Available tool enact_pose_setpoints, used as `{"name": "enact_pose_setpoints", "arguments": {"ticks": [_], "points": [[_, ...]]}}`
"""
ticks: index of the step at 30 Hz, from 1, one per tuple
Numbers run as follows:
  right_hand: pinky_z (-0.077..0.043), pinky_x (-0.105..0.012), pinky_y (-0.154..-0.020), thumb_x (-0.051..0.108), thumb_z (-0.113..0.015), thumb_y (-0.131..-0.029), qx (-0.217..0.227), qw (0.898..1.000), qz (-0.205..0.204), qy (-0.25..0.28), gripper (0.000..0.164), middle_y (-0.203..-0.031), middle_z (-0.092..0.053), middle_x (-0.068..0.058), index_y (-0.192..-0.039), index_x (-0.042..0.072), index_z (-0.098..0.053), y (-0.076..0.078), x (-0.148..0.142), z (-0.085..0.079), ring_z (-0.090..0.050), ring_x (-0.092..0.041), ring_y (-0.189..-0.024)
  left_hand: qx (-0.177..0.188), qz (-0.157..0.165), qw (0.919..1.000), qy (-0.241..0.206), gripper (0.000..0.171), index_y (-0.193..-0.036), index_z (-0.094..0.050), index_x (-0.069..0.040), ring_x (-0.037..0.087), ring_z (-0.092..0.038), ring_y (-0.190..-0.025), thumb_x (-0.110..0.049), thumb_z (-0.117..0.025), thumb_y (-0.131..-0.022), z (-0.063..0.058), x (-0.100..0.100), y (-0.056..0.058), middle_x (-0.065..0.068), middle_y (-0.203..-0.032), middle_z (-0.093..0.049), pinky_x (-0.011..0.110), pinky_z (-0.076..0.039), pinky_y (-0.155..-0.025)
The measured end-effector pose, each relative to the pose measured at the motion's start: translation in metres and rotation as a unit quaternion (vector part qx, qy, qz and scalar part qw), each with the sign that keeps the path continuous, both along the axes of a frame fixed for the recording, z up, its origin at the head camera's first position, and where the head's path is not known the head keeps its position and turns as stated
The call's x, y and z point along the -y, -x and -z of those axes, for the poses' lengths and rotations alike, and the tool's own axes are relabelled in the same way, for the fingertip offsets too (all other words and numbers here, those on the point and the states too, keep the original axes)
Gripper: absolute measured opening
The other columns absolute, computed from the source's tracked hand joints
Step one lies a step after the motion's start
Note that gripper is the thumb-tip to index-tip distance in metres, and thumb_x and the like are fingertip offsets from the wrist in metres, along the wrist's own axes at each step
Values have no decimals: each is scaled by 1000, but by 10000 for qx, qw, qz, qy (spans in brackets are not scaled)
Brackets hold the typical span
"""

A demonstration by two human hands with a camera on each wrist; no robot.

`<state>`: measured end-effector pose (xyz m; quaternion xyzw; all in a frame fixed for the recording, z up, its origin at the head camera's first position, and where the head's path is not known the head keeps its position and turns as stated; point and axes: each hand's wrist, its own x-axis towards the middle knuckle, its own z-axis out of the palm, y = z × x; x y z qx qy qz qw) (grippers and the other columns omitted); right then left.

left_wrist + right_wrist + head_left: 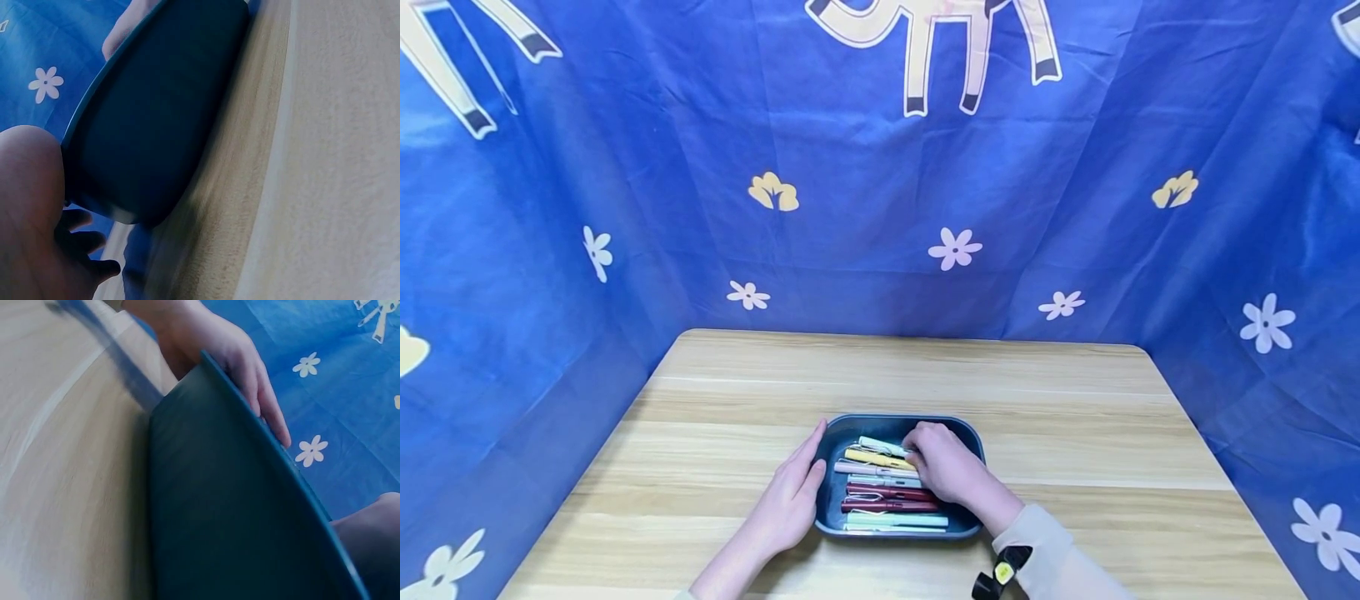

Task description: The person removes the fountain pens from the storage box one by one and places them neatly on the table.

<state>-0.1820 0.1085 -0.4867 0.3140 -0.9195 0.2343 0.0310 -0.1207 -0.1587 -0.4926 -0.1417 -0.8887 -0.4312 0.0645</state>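
On the wooden table: here's a dark tray, near middle.
Left hand: fingers fairly straight against the tray's left end.
Right hand: inside, fingers bent; pinching anything? Can't tell.
Pens: in the tray, lying left-right, leftward of the nearer right hand.

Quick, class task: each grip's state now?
Left grip: open, against the tray.
Right grip: fingers among the pens; whether it holds one cannot be told.
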Motion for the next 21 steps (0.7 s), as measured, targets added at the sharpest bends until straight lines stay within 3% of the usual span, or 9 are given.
{"name": "enact_pose_setpoints", "arguments": {"ticks": [4,15,21], "points": [[-60,-38,-91,8,-73,-100,337,9982,172,465,10,-102,-74,0,-106,5,-80,-2,-1,-3,-68,-15,-99,67,-26,10000,9,55,-165,-30,1,40,-32,-153,-5,-43,-112,-1,-1,0,21,-167,-34,57,-25,-124],[-58,-32,-85,9,-77,-98,552,9911,77,1205,10,-102,-75,11,-105,13,-83,-1,-4,-9,-67,-7,-95,143,-23,9999,-71,55,-165,-30,1,38,-32,-153,-5,-43,-112,-1,0,1,20,-167,-34,56,-25,-124],[-57,-37,-91,13,-78,-98,583,9894,103,1323,10,-103,-75,13,-106,16,-83,-4,-4,-14,-68,-8,-101,142,20,9997,-215,56,-165,-29,0,36,-32,-153,-4,-42,-112,0,1,2,20,-167,-34,54,-24,-124]]}}
